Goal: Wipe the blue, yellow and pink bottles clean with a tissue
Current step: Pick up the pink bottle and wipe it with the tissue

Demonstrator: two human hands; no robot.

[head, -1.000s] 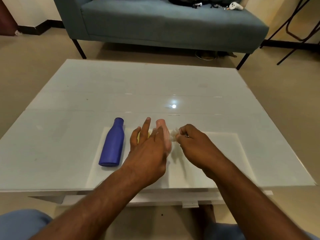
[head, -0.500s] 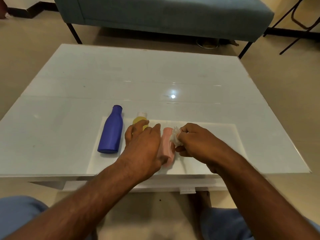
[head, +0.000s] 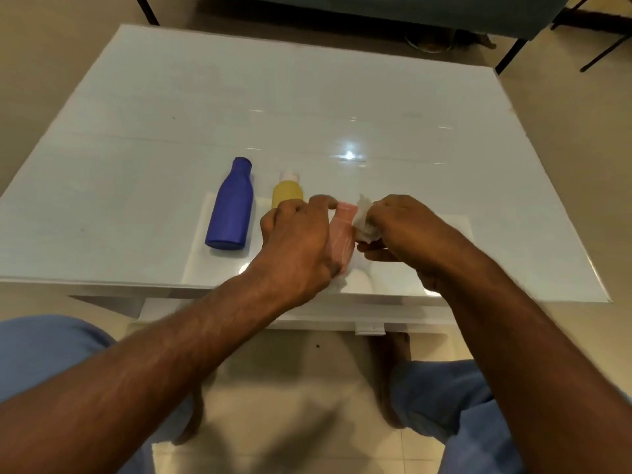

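Observation:
A blue bottle (head: 232,207) lies on its side near the front of the white table (head: 307,97), neck pointing away. To its right is a yellow bottle (head: 286,193) with a white cap, its lower part hidden behind my left hand (head: 295,241). That hand is closed around a pink bottle (head: 342,234), which is held just above the table. My right hand (head: 400,227) grips a crumpled white tissue (head: 364,220) pressed against the pink bottle's right side near its neck.
A white mat (head: 444,241) lies on the table under the bottles and hands. A blue-grey sofa (head: 376,8) on black legs stands beyond the table's far edge. Black metal legs (head: 595,53) show at the far right. My knees sit below the front edge.
The camera has tilted downward and closer. My left hand has closed on the pink bottle and lifted it slightly. My right hand has brought the tissue against its side.

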